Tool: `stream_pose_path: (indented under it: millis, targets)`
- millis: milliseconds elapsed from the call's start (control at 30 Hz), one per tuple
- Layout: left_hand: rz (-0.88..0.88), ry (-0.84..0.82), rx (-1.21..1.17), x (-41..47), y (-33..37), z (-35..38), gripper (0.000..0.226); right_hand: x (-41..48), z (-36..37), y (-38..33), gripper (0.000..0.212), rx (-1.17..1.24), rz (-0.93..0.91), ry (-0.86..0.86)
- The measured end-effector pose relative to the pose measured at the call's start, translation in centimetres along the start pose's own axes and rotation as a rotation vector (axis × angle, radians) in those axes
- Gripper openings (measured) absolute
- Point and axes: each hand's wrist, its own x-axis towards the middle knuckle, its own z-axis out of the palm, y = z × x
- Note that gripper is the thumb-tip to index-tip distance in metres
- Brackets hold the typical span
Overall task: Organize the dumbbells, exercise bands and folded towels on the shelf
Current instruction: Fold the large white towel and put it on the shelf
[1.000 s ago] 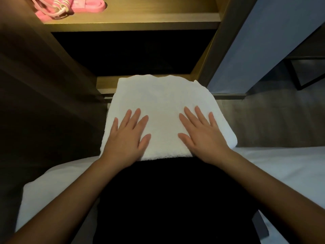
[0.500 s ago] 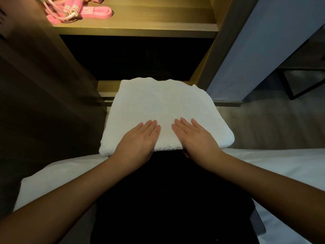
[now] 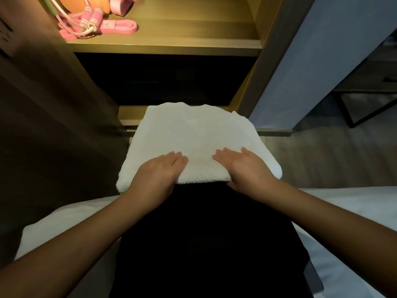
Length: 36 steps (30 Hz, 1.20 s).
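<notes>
A folded white towel (image 3: 197,134) lies across my lap on black clothing, its far edge reaching toward the lower wooden shelf (image 3: 131,115). My left hand (image 3: 159,175) covers the towel's near left edge, fingers together on top. At the near right edge, my right hand (image 3: 247,168) has its fingers on top and its thumb hidden beneath. Both hands appear closed on that edge. Pink exercise bands (image 3: 122,26) and a pink-handled cord (image 3: 92,18) lie at the left of the upper shelf board (image 3: 171,43).
An orange rounded object (image 3: 81,3) sits behind the bands. The compartment under the upper board is dark. A grey panel (image 3: 311,72) stands to the right of the shelf, with a black metal frame (image 3: 365,112) beyond. A white bed surface (image 3: 343,207) flanks my lap.
Both hands slid back from flat on the towel's middle to its near edge, fingers drawn together. The view tilted up, showing more of the upper shelf.
</notes>
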Motion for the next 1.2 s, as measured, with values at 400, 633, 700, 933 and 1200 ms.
stream_pose_path:
  millis: [400, 633, 700, 933, 1200]
  targets:
    - [-0.072, 0.048, 0.037, -1.9, -2.5, -0.3, 0.065, -1.6, -0.2, 2.0, 0.045, 0.071, 0.093, 0.057]
    - [-0.123, 0.01, 0.033, -3.2, -3.9, -0.5, 0.065, -2.8, -0.2, 2.8, 0.054, 0.066, 0.133, 0.021]
    - [-0.11, 0.003, 0.034, -3.5, -4.1, -0.5, 0.067, -3.1, -0.2, 2.9, 0.05, 0.097, 0.124, 0.039]
    - [-0.135, 0.021, -0.017, -4.8, -4.9, 0.0, 0.069, -4.0, 1.0, 4.6, 0.065, 0.088, 0.174, 0.032]
    - [-0.043, -0.198, 0.045, -5.1, -4.1, -4.3, 0.078, -5.2, -1.8, 4.2, 0.063, -0.076, 0.113, -0.289]
